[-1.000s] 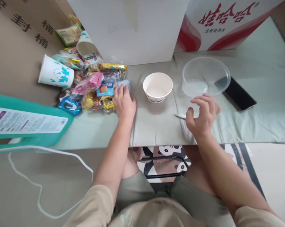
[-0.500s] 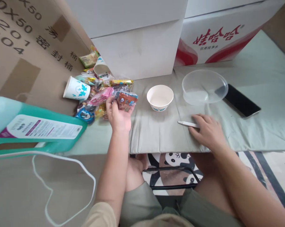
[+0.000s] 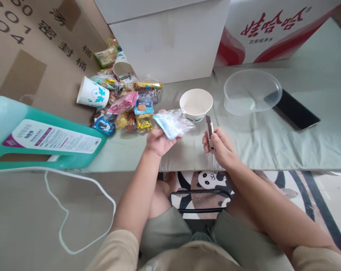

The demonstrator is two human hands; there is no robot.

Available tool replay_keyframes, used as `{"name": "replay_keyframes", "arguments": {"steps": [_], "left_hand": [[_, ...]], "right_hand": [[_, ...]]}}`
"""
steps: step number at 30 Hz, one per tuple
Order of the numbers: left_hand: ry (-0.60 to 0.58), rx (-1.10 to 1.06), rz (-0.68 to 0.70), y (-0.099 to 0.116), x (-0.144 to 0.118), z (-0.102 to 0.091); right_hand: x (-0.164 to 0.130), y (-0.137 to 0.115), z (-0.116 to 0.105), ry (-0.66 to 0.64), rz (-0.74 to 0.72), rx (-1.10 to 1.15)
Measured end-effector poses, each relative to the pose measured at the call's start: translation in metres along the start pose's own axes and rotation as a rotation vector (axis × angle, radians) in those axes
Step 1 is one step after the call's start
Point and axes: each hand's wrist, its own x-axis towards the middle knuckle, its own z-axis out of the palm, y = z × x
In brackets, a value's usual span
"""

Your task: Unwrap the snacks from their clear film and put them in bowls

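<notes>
A: Item one?
B: Snack packet [image 3: 172,123], clear wrapper with a light blue end, held up above the near edge of the grey-green mat [image 3: 272,146], just near-left of the paper bowl [image 3: 196,104]. The left hand [image 3: 159,141] grips it from below, fingers closed on its near end.

A: Item two?
B: Small metal tool [image 3: 209,130], slim, standing roughly on end. The right hand [image 3: 219,148] is closed around its lower part, the upper end pointing toward the bowl. Whether it is a blade or clippers, cannot tell.

A: Vessels?
B: Paper bowl, white, upright, on the mat just beyond both hands. Clear plastic bowl [image 3: 252,92], right of it, upright. Black phone [image 3: 296,113], flat, touching or tucked under that bowl's right rim.

A: Stock to the left?
B: Pile of wrapped snacks [image 3: 127,109], mixed colours, far-left of the left hand. Two paper cups lying on their sides: one [image 3: 92,96] at the pile's left, one [image 3: 124,70] at its far edge.

A: Surroundings?
B: White box [image 3: 170,41] at the far side, red-printed carton [image 3: 272,30] to its right, teal jug [image 3: 46,139] lying at the left, white cord [image 3: 74,210] on the floor near it.
</notes>
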Motion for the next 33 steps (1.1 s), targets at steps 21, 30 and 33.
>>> {"name": "replay_keyframes", "arguments": {"steps": [21, 30, 33], "left_hand": [[-0.204, 0.159, -0.007, -0.042, 0.013, 0.005], [-0.191, 0.502, 0.184, -0.042, 0.020, -0.002], [-0.166, 0.444, 0.198, -0.039, 0.016, -0.008]], "right_hand": [[-0.004, 0.005, 0.009, -0.146, 0.017, -0.247], [0.007, -0.002, 0.002, -0.017, 0.084, -0.493], [0.009, -0.005, 0.000, -0.068, 0.109, -0.525]]}}
